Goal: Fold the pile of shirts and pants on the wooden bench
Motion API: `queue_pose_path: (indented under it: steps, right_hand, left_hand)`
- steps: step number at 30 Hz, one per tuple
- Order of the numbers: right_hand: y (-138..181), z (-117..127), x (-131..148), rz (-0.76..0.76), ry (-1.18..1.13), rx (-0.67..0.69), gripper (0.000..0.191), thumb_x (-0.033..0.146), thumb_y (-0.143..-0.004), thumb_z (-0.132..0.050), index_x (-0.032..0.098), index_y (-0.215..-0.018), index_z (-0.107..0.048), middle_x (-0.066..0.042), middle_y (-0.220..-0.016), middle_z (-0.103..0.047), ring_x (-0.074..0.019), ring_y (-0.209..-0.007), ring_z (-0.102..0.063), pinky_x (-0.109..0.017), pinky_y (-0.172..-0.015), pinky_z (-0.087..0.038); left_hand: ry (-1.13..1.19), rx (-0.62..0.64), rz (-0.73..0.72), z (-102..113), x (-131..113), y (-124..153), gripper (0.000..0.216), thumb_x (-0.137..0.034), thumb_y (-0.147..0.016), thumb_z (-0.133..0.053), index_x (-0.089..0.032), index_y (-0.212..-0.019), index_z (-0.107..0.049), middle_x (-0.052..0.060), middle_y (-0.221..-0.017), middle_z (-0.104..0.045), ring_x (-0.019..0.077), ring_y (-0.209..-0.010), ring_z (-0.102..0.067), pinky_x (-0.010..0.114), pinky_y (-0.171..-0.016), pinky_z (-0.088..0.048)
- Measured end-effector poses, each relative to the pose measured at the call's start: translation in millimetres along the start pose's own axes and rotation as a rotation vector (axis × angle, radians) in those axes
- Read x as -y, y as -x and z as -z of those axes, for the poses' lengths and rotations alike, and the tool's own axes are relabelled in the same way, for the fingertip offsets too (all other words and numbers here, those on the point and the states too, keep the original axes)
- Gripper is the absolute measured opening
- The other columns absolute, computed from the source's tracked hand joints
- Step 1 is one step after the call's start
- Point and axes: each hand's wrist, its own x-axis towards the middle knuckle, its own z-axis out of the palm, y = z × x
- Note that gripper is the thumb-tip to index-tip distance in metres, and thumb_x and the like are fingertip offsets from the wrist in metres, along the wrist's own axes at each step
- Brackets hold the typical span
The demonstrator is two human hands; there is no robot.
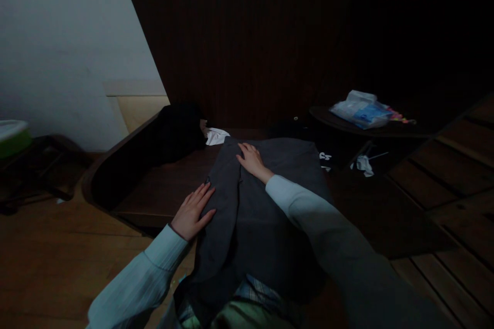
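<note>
Our near left hand (193, 212) and far right hand (253, 161), spread, could crease the broad dark-grey cloth (278, 211) by pressing unevenly.

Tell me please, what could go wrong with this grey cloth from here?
The grey cloth hangs past the near edge of the bench, so it could slide down. The right hand lies flat near a fold; uneven pressure might leave a crease. A white item lies by the far-left corner and may be dragged along.

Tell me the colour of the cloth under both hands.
The cloth is dark grey, as the head view shows.
</note>
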Motion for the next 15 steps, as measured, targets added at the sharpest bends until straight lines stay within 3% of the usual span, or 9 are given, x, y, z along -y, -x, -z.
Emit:
queue_pose_path:
  steps: [4, 8, 12, 15]
  right_hand:
    - [-0.6, -3.9, -0.5, 0.025, 0.005, 0.063, 0.04, 0.029, -0.087, -0.035, 0.018, -0.125, -0.046, -0.01, -0.128, -0.047, -0.021, -0.117, -0.04, -0.036, -0.095, -0.032]
    - [-3.1, -9.6, -0.6, 0.014, 0.003, 0.119, 0.044, 0.029, -0.089, -0.031, 0.011, -0.127, -0.042, -0.012, -0.132, -0.044, -0.0193, -0.122, -0.036, -0.035, -0.1, -0.026]
    - [-4.6, -11.6, -0.8, 0.001, -0.041, 0.123, 0.045, 0.028, -0.088, -0.031, 0.012, -0.13, -0.036, -0.012, -0.136, -0.038, -0.0183, -0.125, -0.032, -0.037, -0.103, -0.023]
    - [-4.9, -11.3, -1.4, 0.015, -0.089, 0.086, 0.047, 0.026, -0.087, -0.034, 0.011, -0.131, -0.035, -0.013, -0.136, -0.038, -0.019, -0.125, -0.034, -0.037, -0.101, -0.026]
  left_hand:
    - [0.0, 0.012, -0.019, 1.0, 3.1, 1.4, 0.052, -0.045, -0.088, -0.025, -0.022, -0.134, -0.032, 0.008, -0.141, -0.031, 0.0241, -0.13, -0.025, 0.044, -0.101, -0.029]
    - [-0.035, 0.142, -0.067, 19.9, 10.2, -8.8, 0.058, -0.055, -0.083, -0.033, -0.02, -0.129, -0.041, 0.011, -0.138, -0.036, 0.0274, -0.126, -0.031, 0.044, -0.098, -0.033]
    - [-0.089, 0.277, -0.144, 45.7, 6.7, -57.8, 0.046, -0.053, -0.083, -0.035, -0.023, -0.107, -0.06, 0.008, -0.123, -0.053, 0.0236, -0.111, -0.05, 0.037, -0.093, -0.04]
    - [-0.102, 0.227, -0.169, 47.0, -4.5, -113.8, 0.034, -0.04, -0.085, -0.038, -0.023, -0.107, -0.058, 0.005, -0.116, -0.057, 0.0193, -0.102, -0.055, 0.03, -0.088, -0.042]
